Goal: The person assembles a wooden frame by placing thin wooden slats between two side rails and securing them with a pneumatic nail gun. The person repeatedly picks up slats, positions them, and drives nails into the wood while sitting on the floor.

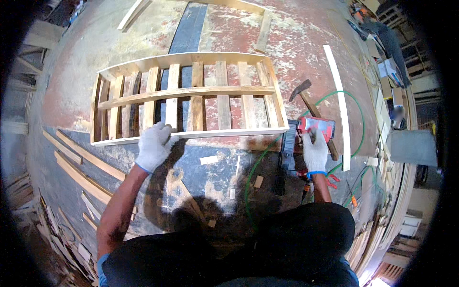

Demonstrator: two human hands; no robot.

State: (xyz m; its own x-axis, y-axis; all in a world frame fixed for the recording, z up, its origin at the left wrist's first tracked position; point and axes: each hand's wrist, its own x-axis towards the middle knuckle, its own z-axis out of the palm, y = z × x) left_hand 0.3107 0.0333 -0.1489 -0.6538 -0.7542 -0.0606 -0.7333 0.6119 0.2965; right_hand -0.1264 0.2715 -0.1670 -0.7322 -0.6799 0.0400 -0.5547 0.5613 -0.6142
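Observation:
A slatted wooden frame [221,112] lies on the floor in front of me, with a long bar running across its several slats. My left hand [155,146], in a white work glove, is closed over the frame's near rail, left of the middle. My right hand [314,148], gloved too, grips a red and black nail gun [288,155] just beyond the frame's near right corner. The glove hides part of the tool's handle. A hammer [302,90] with a wooden handle lies partly beneath the nail gun.
A green hose [362,115] loops around the tools. Red-handled pliers [332,181] lie below my right hand. A white strip [340,110] rests at the right. Long wood strips [88,177] lie at the left, and another frame part [264,29] sits at the far side.

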